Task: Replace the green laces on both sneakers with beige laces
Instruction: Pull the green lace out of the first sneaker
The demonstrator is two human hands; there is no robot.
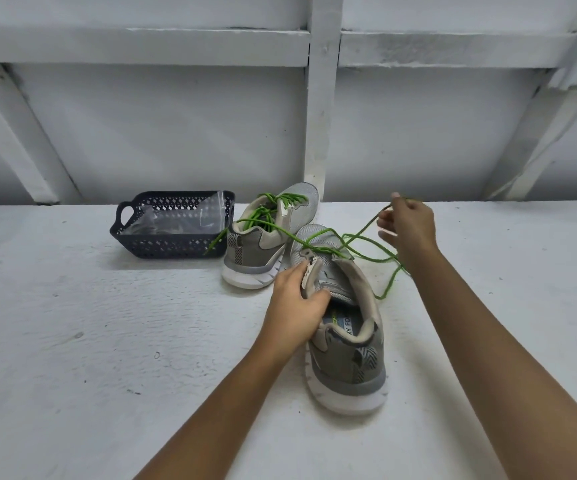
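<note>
Green lace (pixel 370 225) runs loose from near sneaker (pixel 347 344); our R hand (pixel 408 226) pinches it up high, L hand (pixel 295 303) grips sneaker's upper by tongue.

Work surface (pixel 107 341): a white, rough-textured slab with scattered dark specks (pixel 78 335), reaching back to the wall. Basket (pixel 173 244): dark blue-grey plastic, rectangular, with perforated lattice walls and a loop handle (pixel 123 215) at its left end; it stands upright on the surface, left of centre and near the wall. Plastic bag (pixel 176 221): clear and crumpled, lying inside the basket, one corner rising against the back right wall; its contents cannot be made out. Wall (pixel 162 133): white-painted panels behind a white frame of one horizontal rail (pixel 141 46), one vertical post (pixel 321 116) meeting the surface, a left diagonal brace (pixel 27 133) and a right diagonal brace (pixel 536 133); paint is chipped along the rail.
</note>
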